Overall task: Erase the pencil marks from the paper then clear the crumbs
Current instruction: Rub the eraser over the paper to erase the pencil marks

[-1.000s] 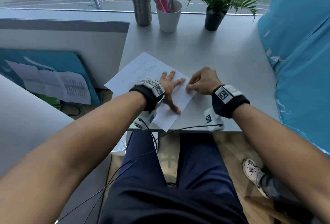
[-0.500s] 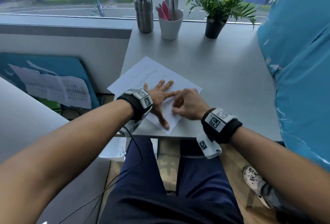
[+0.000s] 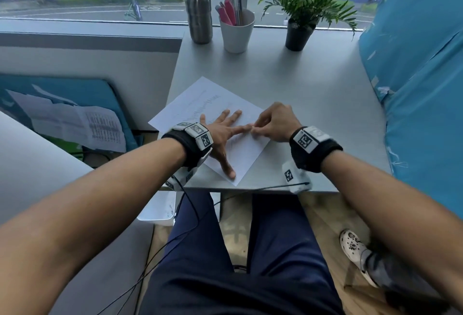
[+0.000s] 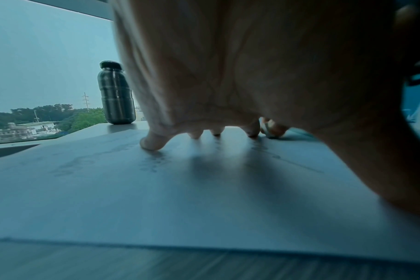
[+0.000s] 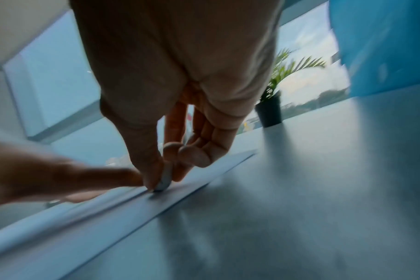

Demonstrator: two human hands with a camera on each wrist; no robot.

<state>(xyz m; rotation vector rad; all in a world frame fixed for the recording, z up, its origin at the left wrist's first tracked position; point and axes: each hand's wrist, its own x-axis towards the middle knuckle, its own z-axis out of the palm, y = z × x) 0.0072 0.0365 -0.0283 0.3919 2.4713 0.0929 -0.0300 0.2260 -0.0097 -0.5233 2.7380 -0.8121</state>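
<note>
A white sheet of paper [image 3: 200, 99] with faint pencil marks [image 3: 208, 104] lies askew on the grey table [image 3: 313, 94]. My left hand [image 3: 223, 134] lies flat on it with fingers spread, pressing it down; the fingertips [image 4: 153, 144] touch the paper [image 4: 108, 189]. My right hand [image 3: 273, 124] pinches a small pale eraser [image 5: 164, 181] between thumb and fingers, its tip on the paper [image 5: 132, 204] near the right edge, next to my left forefinger. In the head view the eraser is hidden by my fingers. No crumbs can be made out.
At the table's far edge stand a steel bottle [image 3: 199, 13], a white cup of pens [image 3: 236, 31] and a potted plant [image 3: 298, 36]. A blue cushion [image 3: 421, 76] borders the right side. Loose papers [image 3: 75, 124] lie lower left; the table's near edge [image 3: 250, 190] is close to my wrists.
My right hand moved left onto the paper, then back right toward its edge. The left hand stays flat on the sheet. The head view shifted slightly.
</note>
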